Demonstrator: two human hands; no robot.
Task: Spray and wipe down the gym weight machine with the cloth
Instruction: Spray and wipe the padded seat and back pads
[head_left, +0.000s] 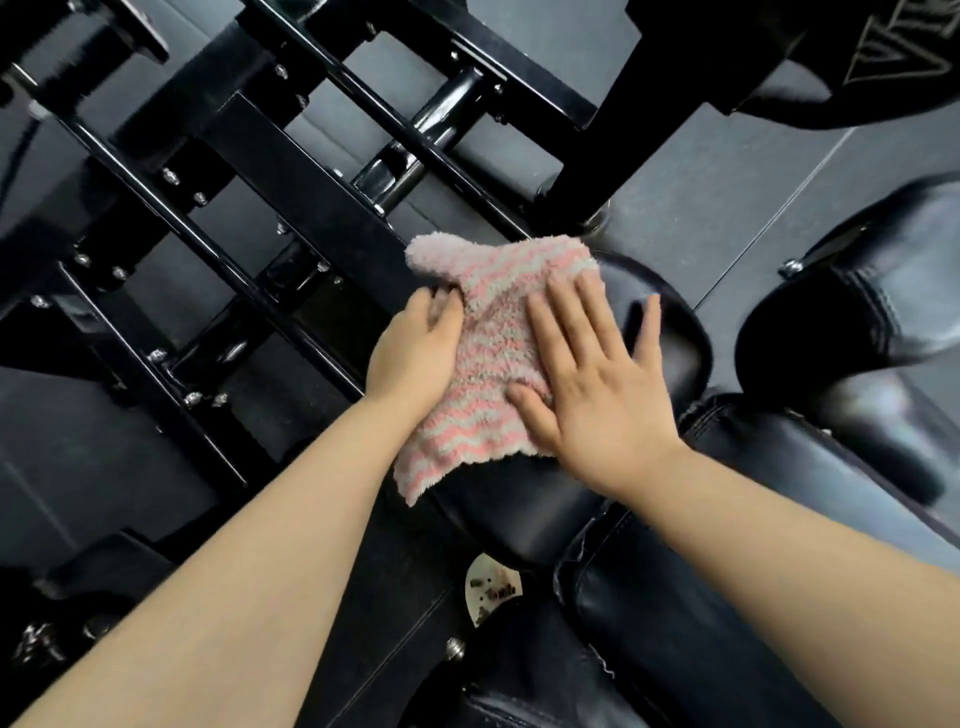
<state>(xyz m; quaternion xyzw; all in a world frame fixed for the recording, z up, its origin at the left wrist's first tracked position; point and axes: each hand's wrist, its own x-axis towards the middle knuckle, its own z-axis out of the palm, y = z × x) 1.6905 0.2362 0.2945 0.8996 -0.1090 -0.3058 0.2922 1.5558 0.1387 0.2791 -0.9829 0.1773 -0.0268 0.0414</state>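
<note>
Wiping underway: right hand (597, 384) spread flat on the striped cloth (488, 358), left hand (415, 348) pinching its edge; seat pad (670, 332) partly covered, frame (291, 208) apparently left.

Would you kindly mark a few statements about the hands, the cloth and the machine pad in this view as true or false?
1. The right hand lies flat with spread fingers on the pink and white striped cloth. True.
2. The cloth lies on the floor. False: it lies on the black padded seat of the machine.
3. The left hand holds the cloth's left edge. True.
4. The left hand holds a spray bottle. False: no spray bottle shows in this view.
5. The cloth is plain blue. False: it is fluffy, with pink and white stripes.
</note>
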